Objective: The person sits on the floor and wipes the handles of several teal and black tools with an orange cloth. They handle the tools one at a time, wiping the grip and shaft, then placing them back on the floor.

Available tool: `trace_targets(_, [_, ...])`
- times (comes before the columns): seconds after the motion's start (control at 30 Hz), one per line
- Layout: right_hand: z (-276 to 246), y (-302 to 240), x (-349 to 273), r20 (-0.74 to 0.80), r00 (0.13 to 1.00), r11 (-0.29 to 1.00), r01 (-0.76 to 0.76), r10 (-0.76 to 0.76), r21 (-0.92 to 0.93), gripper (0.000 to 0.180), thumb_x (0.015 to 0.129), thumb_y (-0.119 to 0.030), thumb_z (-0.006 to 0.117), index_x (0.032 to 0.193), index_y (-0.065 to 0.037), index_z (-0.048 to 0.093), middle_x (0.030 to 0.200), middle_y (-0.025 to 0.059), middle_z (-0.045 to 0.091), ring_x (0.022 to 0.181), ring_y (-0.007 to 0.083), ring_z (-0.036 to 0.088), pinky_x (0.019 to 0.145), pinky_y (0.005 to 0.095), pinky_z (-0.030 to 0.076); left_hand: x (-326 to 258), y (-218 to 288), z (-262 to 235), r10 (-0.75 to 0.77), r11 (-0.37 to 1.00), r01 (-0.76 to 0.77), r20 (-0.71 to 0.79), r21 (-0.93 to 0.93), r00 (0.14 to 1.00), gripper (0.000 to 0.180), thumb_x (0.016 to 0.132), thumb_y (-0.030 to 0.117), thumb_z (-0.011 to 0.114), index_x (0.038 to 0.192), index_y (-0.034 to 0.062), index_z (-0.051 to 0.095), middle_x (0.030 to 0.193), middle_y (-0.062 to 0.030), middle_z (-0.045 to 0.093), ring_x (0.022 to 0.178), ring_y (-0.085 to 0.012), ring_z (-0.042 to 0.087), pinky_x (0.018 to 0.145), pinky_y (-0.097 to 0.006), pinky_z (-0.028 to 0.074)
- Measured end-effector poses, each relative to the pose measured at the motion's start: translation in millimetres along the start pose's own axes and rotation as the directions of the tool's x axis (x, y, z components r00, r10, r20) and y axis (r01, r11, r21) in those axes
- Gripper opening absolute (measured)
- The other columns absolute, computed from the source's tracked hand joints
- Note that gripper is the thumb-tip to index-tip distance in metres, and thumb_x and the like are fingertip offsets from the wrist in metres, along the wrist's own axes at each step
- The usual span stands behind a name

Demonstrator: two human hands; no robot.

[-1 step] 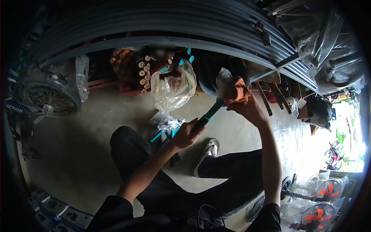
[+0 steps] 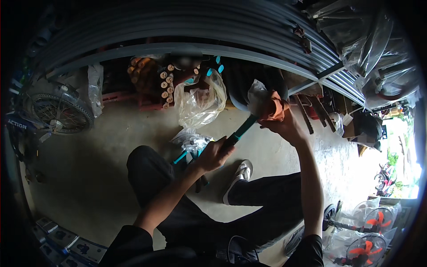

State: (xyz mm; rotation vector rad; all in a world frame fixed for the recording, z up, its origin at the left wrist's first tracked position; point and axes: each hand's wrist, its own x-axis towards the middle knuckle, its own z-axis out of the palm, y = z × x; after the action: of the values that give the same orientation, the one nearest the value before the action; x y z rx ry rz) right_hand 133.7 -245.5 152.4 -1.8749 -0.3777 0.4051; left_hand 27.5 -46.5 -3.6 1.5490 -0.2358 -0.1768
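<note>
My left hand (image 2: 214, 155) is closed round the dark grip of a green-handled tool (image 2: 245, 127), which slants up to the right over the floor. At the tool's upper end is a pale, shiny head (image 2: 256, 94), too blurred to name its kind. Beside it, my right hand (image 2: 288, 128) holds a crumpled orange-brown cloth (image 2: 274, 108) against this end. The cloth hides part of the head. Below and left of the tool, more teal-handled tools (image 2: 180, 157) lie partly wrapped in clear plastic (image 2: 193, 141).
A clear plastic bag (image 2: 198, 107) sits beyond, near stacked round-ended rods (image 2: 167, 84). Long grey pipes (image 2: 178, 26) cross the far side. A wheel (image 2: 55, 113) stands at left, boxes (image 2: 86, 249) at lower left, orange-bladed fans (image 2: 367, 251) at lower right.
The orange-brown cloth has shifted very slightly at the tool's upper end. Both hands keep their hold.
</note>
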Motion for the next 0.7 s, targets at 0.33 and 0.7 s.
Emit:
trace_targets(0.33, [7.7, -50.4, 5.7, -0.095, 0.995, 0.998, -0.047, 0.043, -0.040, 0.056, 0.083, -0.015, 0.075, 0.126, -0.007, 0.041, 0.089, 0.0055, 0.062, 0.060, 0.0078, 0.059, 0.043, 0.0211, 0.045, 6.5, 4.3, -20.9, 0.000, 0.999, 0.006, 0.119, -0.054, 0.993, 0.026, 0.094, 0.029, 0.057, 0.088, 0.0041, 0.053, 0.058, -0.0055, 0.047, 0.053, -0.0159, 0.046, 0.053, -0.033, 0.038])
trace_targets(0.7, [13.4, -2.7, 4.8, -0.215, 0.967, 0.958, -0.186, 0.139, -0.217, 0.036, 0.088, -0.033, 0.070, 0.081, 0.001, 0.059, 0.063, 0.0044, 0.062, 0.049, 0.0076, 0.056, 0.044, 0.0231, 0.046, 6.1, -9.6, -12.2, 0.112, 0.961, -0.093, -0.057, 0.262, 0.992, 0.030, 0.093, 0.031, 0.059, 0.089, 0.0017, 0.055, 0.057, -0.0106, 0.052, 0.050, -0.0228, 0.051, 0.050, -0.036, 0.038])
